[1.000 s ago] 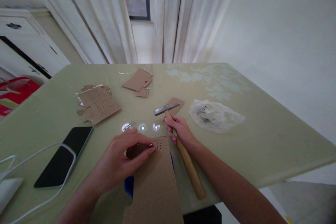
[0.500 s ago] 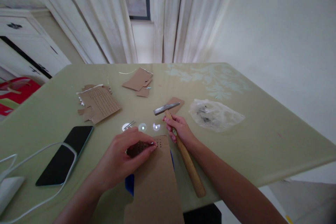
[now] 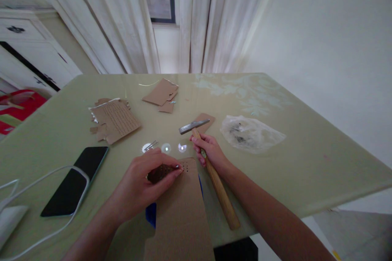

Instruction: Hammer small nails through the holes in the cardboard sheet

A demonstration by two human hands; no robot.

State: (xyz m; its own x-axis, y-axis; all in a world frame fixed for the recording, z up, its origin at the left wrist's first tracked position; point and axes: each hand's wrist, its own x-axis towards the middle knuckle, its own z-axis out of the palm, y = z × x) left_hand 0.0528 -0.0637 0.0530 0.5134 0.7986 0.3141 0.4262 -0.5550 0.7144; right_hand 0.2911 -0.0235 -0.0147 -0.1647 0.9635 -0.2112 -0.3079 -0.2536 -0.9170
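My left hand (image 3: 153,179) is closed in a pinch above a brown cardboard strip (image 3: 183,204) with rows of small holes. Between thumb and forefinger shows the pale, shiny end of what looks like a small nail (image 3: 177,166); the rest is hidden by the fingers. My right hand (image 3: 210,149) is wrapped round the wooden handle of a hammer (image 3: 220,191), close below its metal head. The head is raised beside the far end of the strip. Something blue (image 3: 151,214) lies under the cardboard.
Thin metal pieces (image 3: 151,145) lie just past my left hand, near small bright discs. A clear plastic bag (image 3: 254,134) with dark bits sits at right. Hole-punched cardboard (image 3: 118,120), cardboard scraps (image 3: 161,91), a phone (image 3: 76,183) and a white cable (image 3: 61,228) lie on the table.
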